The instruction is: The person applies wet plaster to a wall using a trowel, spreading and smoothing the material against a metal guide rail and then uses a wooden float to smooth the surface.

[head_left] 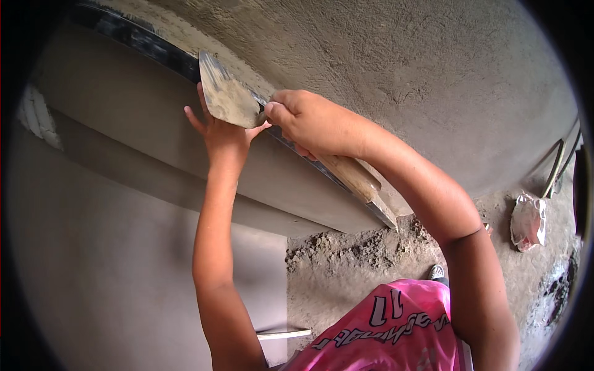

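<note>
My right hand (303, 120) is closed round the handle of a pointed trowel (226, 96). Its blade is smeared with grey mortar and lies across a long dark straightedge (139, 40) that runs along a wall corner. Behind the blade, my left hand (226, 139) is raised against the straightedge with its fingers spread; part of the palm and some fingers are hidden by the trowel. A rounded piece of wood (349, 176) shows just below my right hand, along the straightedge. Whether it is the handle's end I cannot tell.
Rough grey plaster (421, 68) covers the wall on the right; a smoother wall face (124, 247) lies left. Crumbled mortar (346, 250) lines the wall's foot. A whitish bag (529, 222) lies on the floor at right, and a pale strip (284, 334) lies at lower left.
</note>
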`<state>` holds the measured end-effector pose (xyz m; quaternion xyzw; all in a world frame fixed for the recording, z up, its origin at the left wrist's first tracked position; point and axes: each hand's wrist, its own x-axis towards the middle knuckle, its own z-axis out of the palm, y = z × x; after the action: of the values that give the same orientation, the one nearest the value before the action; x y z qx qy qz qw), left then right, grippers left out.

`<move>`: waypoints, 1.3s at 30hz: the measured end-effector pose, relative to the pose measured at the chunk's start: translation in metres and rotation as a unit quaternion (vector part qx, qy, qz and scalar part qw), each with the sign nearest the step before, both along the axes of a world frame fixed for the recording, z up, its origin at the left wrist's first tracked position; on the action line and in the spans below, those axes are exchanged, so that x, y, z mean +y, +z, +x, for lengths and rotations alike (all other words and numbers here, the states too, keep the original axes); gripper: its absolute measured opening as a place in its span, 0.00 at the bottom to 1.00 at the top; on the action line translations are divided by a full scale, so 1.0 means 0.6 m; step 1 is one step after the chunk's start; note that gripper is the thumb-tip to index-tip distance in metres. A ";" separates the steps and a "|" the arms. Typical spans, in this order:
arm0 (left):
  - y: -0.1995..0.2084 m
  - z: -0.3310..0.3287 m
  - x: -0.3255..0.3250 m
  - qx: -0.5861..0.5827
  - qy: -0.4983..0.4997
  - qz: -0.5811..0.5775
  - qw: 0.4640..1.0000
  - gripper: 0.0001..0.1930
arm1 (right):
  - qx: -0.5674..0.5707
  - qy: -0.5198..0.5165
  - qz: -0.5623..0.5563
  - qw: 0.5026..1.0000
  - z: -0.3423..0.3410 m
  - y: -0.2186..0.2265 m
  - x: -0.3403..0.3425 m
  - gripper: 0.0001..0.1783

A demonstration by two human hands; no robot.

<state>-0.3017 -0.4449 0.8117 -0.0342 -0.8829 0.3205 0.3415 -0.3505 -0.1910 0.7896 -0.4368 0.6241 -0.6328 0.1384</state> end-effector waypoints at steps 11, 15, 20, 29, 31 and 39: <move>0.006 -0.007 0.030 0.036 -0.020 0.011 0.999 0.51 | -0.082 -0.054 0.041 0.994 0.050 -0.161 0.017 0.21; -0.003 -0.007 -0.013 0.050 -0.046 -0.012 0.998 0.53 | 0.033 -0.056 -0.024 0.998 0.036 -0.065 -0.013 0.22; -0.003 -0.005 -0.006 0.011 -0.002 -0.019 1.000 0.65 | 0.023 -0.025 -0.027 0.999 -0.012 0.025 -0.027 0.21; 0.004 -0.006 0.022 0.025 0.010 -0.011 1.000 0.60 | -0.054 -0.046 0.028 0.997 0.018 -0.132 -0.011 0.22; 0.008 -0.003 0.018 0.020 0.041 -0.026 0.999 0.59 | -0.079 -0.036 -0.001 0.996 0.034 -0.124 -0.008 0.22; -0.003 -0.005 0.002 0.012 -0.006 0.006 1.000 0.59 | 0.008 -0.022 -0.012 1.000 -0.017 0.004 -0.025 0.21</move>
<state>-0.3047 -0.4438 0.8100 -0.0338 -0.8806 0.3129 0.3541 -0.3605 -0.2060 0.7920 -0.4295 0.6274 -0.6395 0.1141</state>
